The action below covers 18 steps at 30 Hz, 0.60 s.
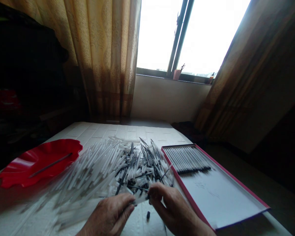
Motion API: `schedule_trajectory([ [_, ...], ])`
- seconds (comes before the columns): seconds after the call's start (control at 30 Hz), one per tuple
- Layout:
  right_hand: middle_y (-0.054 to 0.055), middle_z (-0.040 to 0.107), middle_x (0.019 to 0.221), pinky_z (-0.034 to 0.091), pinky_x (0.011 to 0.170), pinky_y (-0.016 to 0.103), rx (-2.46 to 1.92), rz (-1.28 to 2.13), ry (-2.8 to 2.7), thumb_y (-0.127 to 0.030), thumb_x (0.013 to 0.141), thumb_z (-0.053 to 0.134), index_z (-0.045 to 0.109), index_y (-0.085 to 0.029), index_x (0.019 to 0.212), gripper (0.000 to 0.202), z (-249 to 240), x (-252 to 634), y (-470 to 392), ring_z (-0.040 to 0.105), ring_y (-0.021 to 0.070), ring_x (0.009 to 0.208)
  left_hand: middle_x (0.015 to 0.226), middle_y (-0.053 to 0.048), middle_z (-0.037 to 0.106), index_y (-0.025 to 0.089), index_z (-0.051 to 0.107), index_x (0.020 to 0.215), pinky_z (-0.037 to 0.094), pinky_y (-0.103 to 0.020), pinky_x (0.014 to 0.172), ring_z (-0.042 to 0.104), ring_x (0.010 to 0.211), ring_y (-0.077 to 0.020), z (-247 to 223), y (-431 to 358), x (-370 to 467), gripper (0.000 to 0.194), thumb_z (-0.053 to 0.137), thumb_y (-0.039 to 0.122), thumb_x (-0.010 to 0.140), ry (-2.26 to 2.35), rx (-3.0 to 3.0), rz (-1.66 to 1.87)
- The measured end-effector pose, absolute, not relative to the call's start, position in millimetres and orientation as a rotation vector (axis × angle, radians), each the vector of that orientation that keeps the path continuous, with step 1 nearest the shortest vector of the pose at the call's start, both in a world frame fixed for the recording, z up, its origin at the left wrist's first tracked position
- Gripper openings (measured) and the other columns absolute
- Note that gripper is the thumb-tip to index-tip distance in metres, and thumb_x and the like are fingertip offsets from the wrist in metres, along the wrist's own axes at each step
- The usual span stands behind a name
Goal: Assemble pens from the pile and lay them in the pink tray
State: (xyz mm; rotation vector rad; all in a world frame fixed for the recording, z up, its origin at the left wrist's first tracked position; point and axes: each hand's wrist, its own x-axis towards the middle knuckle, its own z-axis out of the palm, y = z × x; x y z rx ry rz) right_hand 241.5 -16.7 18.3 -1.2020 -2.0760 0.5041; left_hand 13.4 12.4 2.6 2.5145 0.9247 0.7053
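My left hand (113,211) is closed on a clear pen barrel (140,199) between thumb and forefinger, low in the middle of the view. At the barrel's other end, the fingers of my right hand (170,205) pinch a small black piece; whether it is fitted onto the barrel I cannot tell. A similar black plug (148,215) lies on the table between my hands. Just beyond them are loose black refills (149,155) and small black and clear parts. To the left spreads a heap of clear barrels (95,164), blurred near its front.
At the right lies a shallow pink-edged box (238,181), where a row of pens (189,158) with black ends fills the far part. A red scalloped plate (17,164) on the left holds one thin stick (51,165). Curtains and a window stand behind the white table (88,129).
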Motion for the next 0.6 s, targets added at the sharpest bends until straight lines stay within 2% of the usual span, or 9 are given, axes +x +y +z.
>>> schedule_trajectory([
  [0.17,-0.001,0.061,0.069,0.035,0.057,0.022,-1.254,0.473,-2.111,-0.022,0.091,0.047,0.052,-0.021,0.082,0.011,23.0,239.7,-16.7,0.054,0.0121,0.06,0.085,-0.001,0.074,0.025,0.06,0.1,0.053,-0.02,0.069,0.072,0.077,-0.0173,1.2,12.2,13.7,0.017,0.043,0.025,0.096,0.915,2.534,0.713],
  [0.43,-0.002,0.054,0.052,0.033,0.052,0.021,-1.376,0.548,-2.139,-0.035,0.096,0.034,0.042,-0.021,0.061,0.039,19.4,234.1,-15.8,0.052,0.0108,0.047,0.087,0.001,0.075,0.026,0.06,0.1,0.053,-0.019,0.069,0.073,0.077,-0.0169,-1.0,8.5,12.6,0.015,0.049,0.021,0.092,0.866,2.586,0.786],
  [0.6,0.001,0.06,0.057,0.038,0.055,0.022,-1.362,0.638,-2.095,-0.039,0.097,0.03,0.049,-0.021,0.065,0.041,20.5,236.0,-14.9,0.057,0.0124,0.053,0.089,0.0,0.075,0.026,0.061,0.103,0.053,-0.018,0.071,0.073,0.079,-0.0166,-0.5,12.0,11.8,0.016,0.05,0.02,0.092,0.865,2.563,0.806],
])
